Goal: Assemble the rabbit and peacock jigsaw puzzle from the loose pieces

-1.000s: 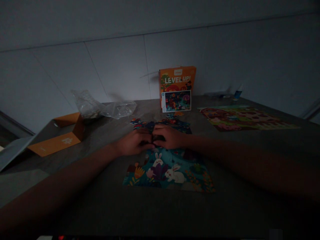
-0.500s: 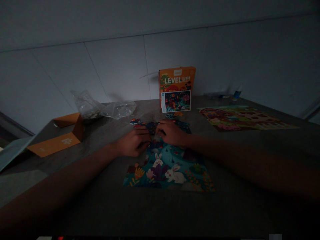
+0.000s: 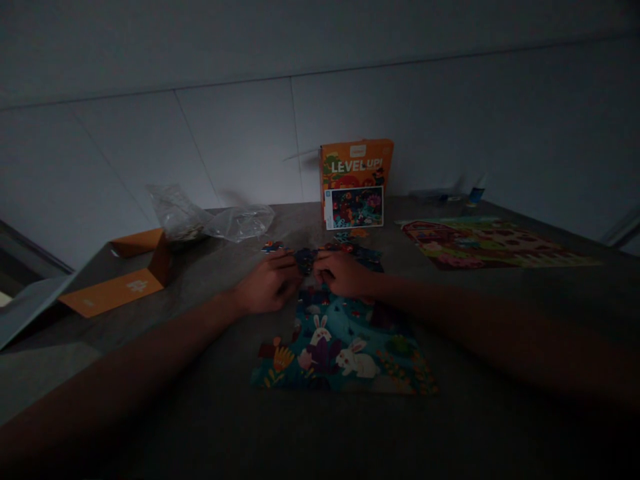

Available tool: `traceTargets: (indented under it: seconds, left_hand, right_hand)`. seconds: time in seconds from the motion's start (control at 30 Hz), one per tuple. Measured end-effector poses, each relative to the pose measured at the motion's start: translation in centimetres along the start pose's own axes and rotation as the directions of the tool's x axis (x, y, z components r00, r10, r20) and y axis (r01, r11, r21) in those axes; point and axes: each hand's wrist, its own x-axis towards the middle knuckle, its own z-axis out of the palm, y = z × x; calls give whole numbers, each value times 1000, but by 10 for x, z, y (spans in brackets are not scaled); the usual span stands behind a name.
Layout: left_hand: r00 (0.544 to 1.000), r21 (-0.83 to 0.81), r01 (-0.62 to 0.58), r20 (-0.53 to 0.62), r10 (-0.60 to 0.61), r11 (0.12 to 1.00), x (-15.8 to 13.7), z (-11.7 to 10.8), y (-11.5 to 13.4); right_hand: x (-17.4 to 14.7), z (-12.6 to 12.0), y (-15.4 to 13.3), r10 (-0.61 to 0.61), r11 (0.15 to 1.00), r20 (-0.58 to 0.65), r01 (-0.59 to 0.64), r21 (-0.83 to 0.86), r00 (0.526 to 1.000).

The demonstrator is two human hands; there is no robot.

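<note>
A partly joined jigsaw puzzle with white rabbits and teal and purple plants lies on the dark table in front of me. At its upper left edge is my left hand, fingers bent toward the middle. Facing it, my right hand rests over the puzzle's upper part with curled fingers. Between the two hands sit dark blue puzzle pieces; both hands touch or nearly touch them. The dim light hides what the fingertips hold. More loose pieces lie just beyond my hands.
An orange box stands at the back with a picture card leaning on it. To the left are clear plastic bags and an open orange box part. A farm puzzle and a small bottle are on the right.
The view has tilted slightly, so everything sits a little lower. My hands stay close together at the upper part of the puzzle, with small finger movements.
</note>
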Motion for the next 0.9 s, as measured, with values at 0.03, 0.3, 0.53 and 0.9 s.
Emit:
traceTargets:
  seconds: [0.03,0.3,0.53,0.9]
  left_hand:
    - [999,24,34,-11,-34,999,0,1,-2]
    - [990,56,136,-44,-133,989,-3,12,-11]
    - [993,50,115,-41,-113,992,-3,11,-6]
    - [992,38,126,-34,-124,991,-4,13,-7]
  right_hand:
    - [0,0,-1,-3,1000,4,3,-8,1000]
    - [0,-2,-4,-19,999,21,20,-51,1000]
    - [-2,-2,-10,5,994,31,-2,-107,1000]
    - [-4,-18,-19,502,585,-377,-627,-515,778]
